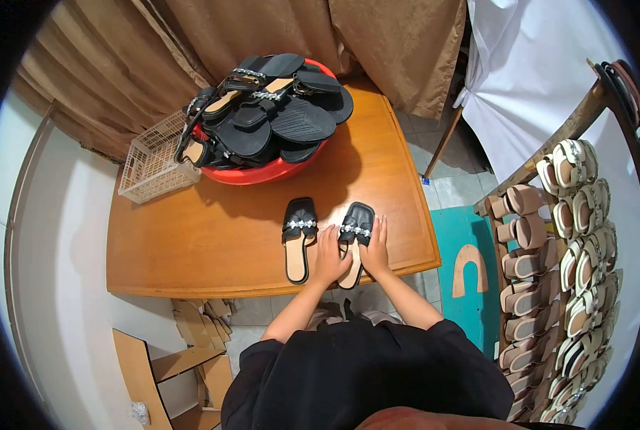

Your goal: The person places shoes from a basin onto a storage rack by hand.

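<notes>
Near the front edge of the wooden table, a black sandal (pixel 358 215) with a jewelled strap and tan insole lies between my two hands. My left hand (pixel 330 256) touches its left side, between it and a matching sandal (pixel 300 229) on the left. That other sandal lies flat with its toe away from me. On the right side of the first sandal, my right hand (pixel 376 247) holds it with the fingers along its edge.
A red basin (pixel 284 172) heaped with black sandals (pixel 302 118) stands at the table's back. Left of it is a white plastic crate (pixel 158 161). Racks of beige and white sandals (pixel 528 229) line the right side. Brown curtains hang behind the wooden table (pixel 212 251).
</notes>
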Tool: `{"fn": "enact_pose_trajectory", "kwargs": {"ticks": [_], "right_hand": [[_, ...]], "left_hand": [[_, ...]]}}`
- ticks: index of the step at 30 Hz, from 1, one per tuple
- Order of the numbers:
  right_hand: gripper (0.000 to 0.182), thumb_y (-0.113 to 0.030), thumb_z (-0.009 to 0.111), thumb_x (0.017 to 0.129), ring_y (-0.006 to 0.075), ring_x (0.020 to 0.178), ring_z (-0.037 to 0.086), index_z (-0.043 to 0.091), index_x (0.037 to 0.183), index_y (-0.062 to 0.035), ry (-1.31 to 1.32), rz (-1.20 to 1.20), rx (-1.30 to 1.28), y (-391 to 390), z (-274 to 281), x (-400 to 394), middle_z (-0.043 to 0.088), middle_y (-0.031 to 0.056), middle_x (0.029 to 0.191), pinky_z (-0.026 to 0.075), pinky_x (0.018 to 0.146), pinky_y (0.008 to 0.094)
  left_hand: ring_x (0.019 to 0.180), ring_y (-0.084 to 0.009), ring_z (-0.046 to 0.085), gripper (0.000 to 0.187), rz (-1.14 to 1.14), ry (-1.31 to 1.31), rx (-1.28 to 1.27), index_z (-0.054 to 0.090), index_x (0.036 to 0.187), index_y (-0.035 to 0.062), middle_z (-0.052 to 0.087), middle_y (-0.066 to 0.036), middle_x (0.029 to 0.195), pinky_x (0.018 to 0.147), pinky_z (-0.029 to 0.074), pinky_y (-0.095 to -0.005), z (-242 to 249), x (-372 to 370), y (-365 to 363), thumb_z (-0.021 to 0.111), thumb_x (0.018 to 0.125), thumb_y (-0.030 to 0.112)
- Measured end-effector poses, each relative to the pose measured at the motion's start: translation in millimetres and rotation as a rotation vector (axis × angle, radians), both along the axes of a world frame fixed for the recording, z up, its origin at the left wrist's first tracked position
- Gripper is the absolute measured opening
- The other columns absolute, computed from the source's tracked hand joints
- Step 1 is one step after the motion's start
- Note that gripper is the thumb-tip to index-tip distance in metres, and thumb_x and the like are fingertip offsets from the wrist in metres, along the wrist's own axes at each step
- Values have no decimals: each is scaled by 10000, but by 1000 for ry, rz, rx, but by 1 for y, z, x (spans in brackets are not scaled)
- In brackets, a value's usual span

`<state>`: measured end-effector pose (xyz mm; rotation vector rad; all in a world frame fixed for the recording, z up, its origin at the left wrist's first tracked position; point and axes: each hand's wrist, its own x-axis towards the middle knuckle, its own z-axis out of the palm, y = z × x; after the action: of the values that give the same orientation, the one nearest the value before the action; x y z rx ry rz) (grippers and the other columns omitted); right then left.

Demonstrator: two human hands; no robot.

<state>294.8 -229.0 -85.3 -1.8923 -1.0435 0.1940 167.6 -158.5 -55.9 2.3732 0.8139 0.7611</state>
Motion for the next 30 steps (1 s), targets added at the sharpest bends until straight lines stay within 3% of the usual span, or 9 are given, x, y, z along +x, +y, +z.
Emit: {"fn": "enact_pose_trajectory", "kwargs": {"ticks": [4, 7, 9, 12, 16, 20, 24, 29, 30], "right_hand": [[670, -170, 520, 798, 438, 1239, 319, 222, 1366, 23, 27, 45, -114, -4, 10, -2, 230, 308, 1382, 276, 1030, 437], [635, -212, 488, 832, 423, 1257, 305, 233, 1365, 20, -60, 90, -69, 1, 1, 2, 259, 302, 1375, 262, 1039, 434], [601, -241, 449, 864, 385, 1285, 287, 240, 1367, 13, -86, 120, -124, 2, 1, 3, 291, 257, 1383, 237, 1049, 445], [592, -280, 411, 881, 314, 1336, 218, 240, 1375, -2, -70, 189, -290, 2, 13, 4, 279, 170, 1424, 191, 1060, 478], [632, -338, 393, 883, 308, 1353, 176, 206, 1395, -19, -113, 218, -342, 4, 8, 4, 219, 168, 1452, 132, 1065, 508], [665, -390, 382, 884, 340, 1353, 157, 186, 1407, -31, -181, 214, -313, 2, 7, 2, 160, 193, 1465, 106, 1058, 540], [666, -383, 381, 879, 346, 1353, 152, 181, 1411, -37, -168, 241, -360, 4, 13, 2, 151, 201, 1464, 104, 1060, 536], [644, -297, 395, 859, 351, 1346, 171, 185, 1411, -40, -104, 191, -216, -2, 6, 2, 170, 198, 1460, 102, 1062, 535], [621, -258, 399, 858, 361, 1335, 191, 211, 1393, -8, -83, 148, -188, -3, 10, 1, 192, 209, 1448, 124, 1071, 495]], "left_hand": [[1230, -412, 332, 848, 5, -2, -237, 132, 1381, -53, 343, -284, 1327, 1040, 235, -472, -31, 21, 9, 611, 718, 170], [1235, -402, 342, 825, -33, 46, -263, 123, 1389, -40, 340, -266, 1346, 1047, 209, -485, -34, 17, 8, 572, 729, 171], [1256, -366, 341, 794, -48, 35, -320, 128, 1401, -14, 323, -233, 1380, 1054, 188, -484, -33, 15, 7, 533, 744, 173], [1303, -290, 310, 638, -75, 105, -184, 258, 1384, 15, 328, -170, 1404, 1060, 179, -457, -32, 18, 9, 459, 802, 183], [1327, -271, 267, 538, -86, 262, -170, 294, 1369, 16, 312, -162, 1415, 1068, 155, -448, -29, 21, 11, 389, 869, 189], [1325, -271, 268, 532, -78, 130, -203, 264, 1377, 11, 288, -171, 1423, 1064, 168, -447, -29, 18, 11, 363, 889, 196], [1312, -285, 285, 520, -25, 113, -184, 262, 1372, -3, 306, -177, 1410, 1062, 187, -442, -31, 19, 11, 354, 897, 187], [1257, -310, 362, 554, 16, -128, -259, 275, 1352, -37, 362, -191, 1368, 1043, 264, -389, -28, 11, 6, 460, 866, 155], [1208, -320, 422, 503, 32, -210, -270, 384, 1291, -19, 443, -199, 1296, 1008, 322, -371, -21, 6, 3, 522, 837, 147]]}}
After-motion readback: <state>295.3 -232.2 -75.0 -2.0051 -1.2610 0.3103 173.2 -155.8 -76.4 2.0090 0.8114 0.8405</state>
